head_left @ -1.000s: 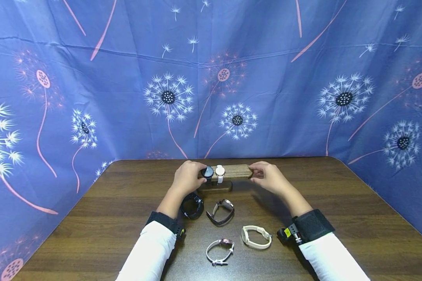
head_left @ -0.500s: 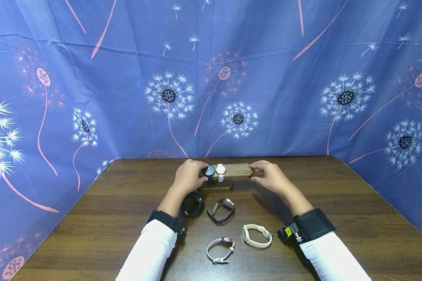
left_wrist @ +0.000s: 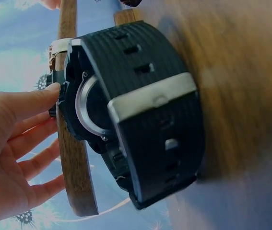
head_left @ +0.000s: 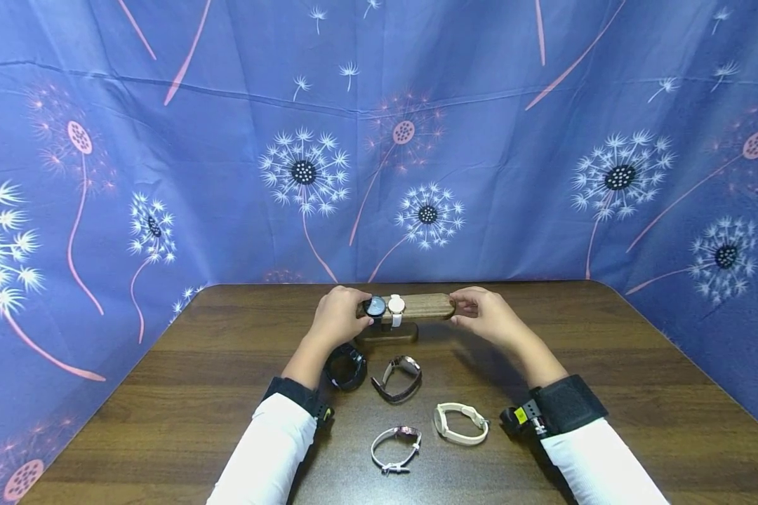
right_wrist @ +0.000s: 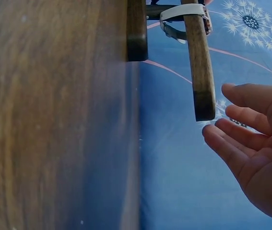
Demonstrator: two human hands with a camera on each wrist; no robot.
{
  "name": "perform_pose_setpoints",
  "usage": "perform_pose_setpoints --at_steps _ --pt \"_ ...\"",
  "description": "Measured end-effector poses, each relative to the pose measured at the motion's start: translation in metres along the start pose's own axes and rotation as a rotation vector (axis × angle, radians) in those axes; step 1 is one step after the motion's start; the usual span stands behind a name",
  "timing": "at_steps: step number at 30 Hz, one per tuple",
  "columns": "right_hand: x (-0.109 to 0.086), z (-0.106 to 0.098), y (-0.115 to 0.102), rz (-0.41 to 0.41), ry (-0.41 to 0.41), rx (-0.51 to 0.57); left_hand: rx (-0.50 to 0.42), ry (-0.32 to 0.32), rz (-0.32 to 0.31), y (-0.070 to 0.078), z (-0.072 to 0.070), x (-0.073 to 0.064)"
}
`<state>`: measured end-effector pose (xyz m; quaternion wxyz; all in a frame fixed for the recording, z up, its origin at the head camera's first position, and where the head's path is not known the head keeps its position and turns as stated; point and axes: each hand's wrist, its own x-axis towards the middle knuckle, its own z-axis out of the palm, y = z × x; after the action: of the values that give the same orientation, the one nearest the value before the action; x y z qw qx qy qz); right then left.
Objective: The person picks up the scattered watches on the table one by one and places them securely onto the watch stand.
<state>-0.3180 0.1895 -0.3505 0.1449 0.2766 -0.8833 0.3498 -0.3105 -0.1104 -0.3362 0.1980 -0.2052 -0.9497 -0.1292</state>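
Near the far edge of the wooden table [head_left: 196, 393], a wooden stand [head_left: 426, 306] carries two watches on its raised bar: a dark-faced watch [head_left: 375, 307] at the left end and a white-strapped watch [head_left: 396, 306] just beside it. The rest of the bar, toward the right, is bare. Four more watches sit off the stand on the tabletop: a chunky black watch [left_wrist: 147, 129], a brown-strapped watch [head_left: 409, 365], a cream watch [head_left: 440, 423] and a slim white watch [head_left: 407, 433]. Judging by this layout, two are placed and four are not, so the work looks about a third done.

The stand lies between the two hands. At its left end, the left hand [head_left: 336, 318] appears to hold the bar, thumb on the near side and fingers behind it, close to the dark-faced watch; whether it also grips that watch cannot be told. At the right end, the right hand [head_left: 485, 317] is relaxed, fingers parted around the bar's tip and grasping nothing; the right wrist view shows a gap beside the thumb. Both hands are beyond the four loose watches.
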Motion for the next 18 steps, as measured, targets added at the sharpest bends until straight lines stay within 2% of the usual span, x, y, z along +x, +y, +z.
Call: perform_pose_setpoints --at_steps 7,11,18 --pt "-0.001 -0.005 -0.006 -0.018 -0.005 -0.016 -0.004 -0.009 0.002 -0.001 0.001 0.0" --pt "-0.001 -0.009 -0.014 -0.051 -0.02 -0.024 -0.043 -0.015 -0.01 -0.002 -0.002 -0.001" --pt "-0.004 -0.017 -0.026 -0.058 -0.121 -0.035 -0.132 -0.027 -0.034 -0.003 -0.01 -0.003"
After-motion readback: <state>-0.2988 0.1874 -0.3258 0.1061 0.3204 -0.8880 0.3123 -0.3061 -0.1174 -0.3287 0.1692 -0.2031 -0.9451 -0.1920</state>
